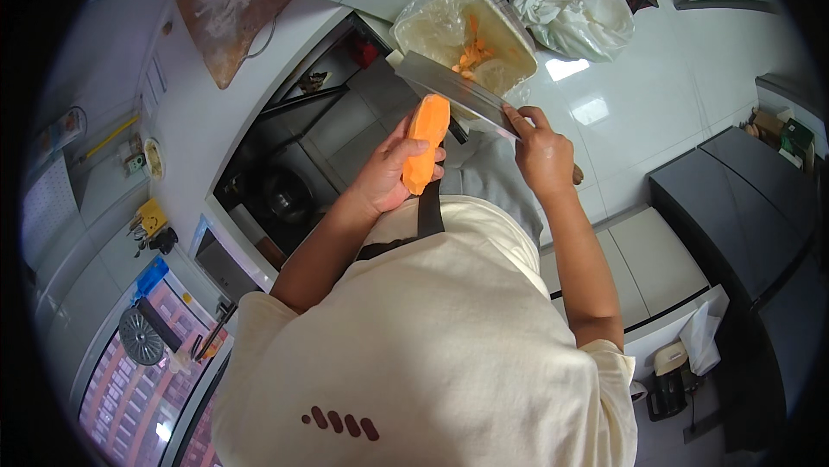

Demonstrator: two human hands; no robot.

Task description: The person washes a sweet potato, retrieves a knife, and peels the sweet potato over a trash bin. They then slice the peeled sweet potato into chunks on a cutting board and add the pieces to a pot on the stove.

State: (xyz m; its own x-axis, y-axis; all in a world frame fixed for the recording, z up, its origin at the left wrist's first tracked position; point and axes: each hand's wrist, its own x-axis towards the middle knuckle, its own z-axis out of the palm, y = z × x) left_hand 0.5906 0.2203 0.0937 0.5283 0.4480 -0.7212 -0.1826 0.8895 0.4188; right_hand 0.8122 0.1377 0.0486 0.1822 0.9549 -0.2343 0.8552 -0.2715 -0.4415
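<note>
My left hand (391, 169) grips a peeled orange carrot or sweet potato (427, 140), whose sides show flat cut facets. It points up and away from my body. My right hand (545, 153) holds a cleaver (463, 88) by its handle, with the fingers close to the blade. The wide blade slants to the upper left, just past the far tip of the orange vegetable. I cannot tell whether the two touch. Beyond the blade stands a waste bin (528, 46) lined with clear plastic, and orange peelings (476, 56) lie inside it.
To the left, a white counter (272, 59) carries a wooden cutting board (217, 33); a dark wok (285, 192) sits in an open cabinet. A tied white bag (583, 20) rests beside the bin. At right stands a large dark cabinet or appliance (745, 182).
</note>
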